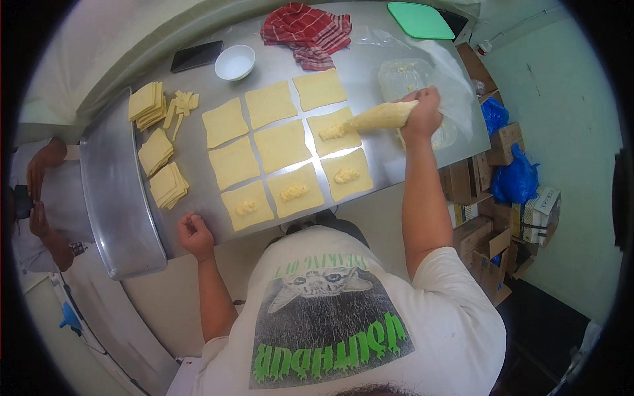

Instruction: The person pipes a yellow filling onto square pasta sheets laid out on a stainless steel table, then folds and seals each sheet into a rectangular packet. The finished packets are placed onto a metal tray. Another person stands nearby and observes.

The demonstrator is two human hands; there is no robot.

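One left hand (195, 235) curls closed by the near edge of the steel table (191, 155). Beyond, three front dough squares (301, 206) carry filling (294, 193). On my feed, the right hand (424, 115) clamps the piping bag (380, 117), tip at the middle row's right square (343, 144); farther lies a red cloth (306, 32).

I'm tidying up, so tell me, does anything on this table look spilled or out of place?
No clear spill shows. The yellow dough strips lie jumbled, unlike the neat rows of dough squares, and the red checked cloth is crumpled at the far side of the table.
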